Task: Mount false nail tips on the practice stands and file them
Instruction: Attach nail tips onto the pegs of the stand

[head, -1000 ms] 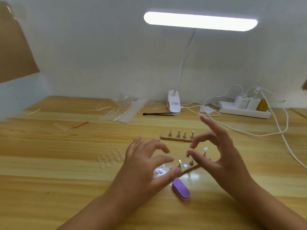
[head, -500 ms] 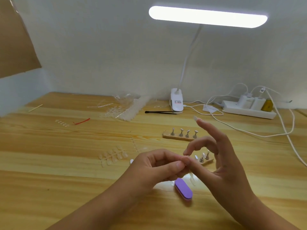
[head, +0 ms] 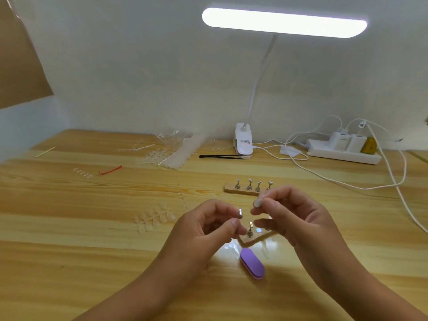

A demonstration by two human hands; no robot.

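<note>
Nail tip (head: 257,202) is pinched in the right hand (head: 298,218), a metal stand (head: 240,213) in the left hand (head: 203,232); pressed off-centre, the tip could be flicked away or seated crooked.

Our left hand (head: 208,230) and right hand (head: 298,218), flanking the purple buffer (head: 252,262), are bare. Our forearms (head: 139,288) are bare too.

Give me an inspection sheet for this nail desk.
Surface: light wooden tabletop.
Job's things: far wooden strip with four metal stands; near wooden strip with one upright stand; purple oval buffer block; sprue of clear nail tips.
Clutter: clear plastic bag, red twist tie, black tweezers.
Hands: left hand pinches small metal stand; right hand pinches clear nail tip.
Cables: white cables from white power strip.
Surroundings: lit white clip lamp, brown cardboard sheet.
</note>
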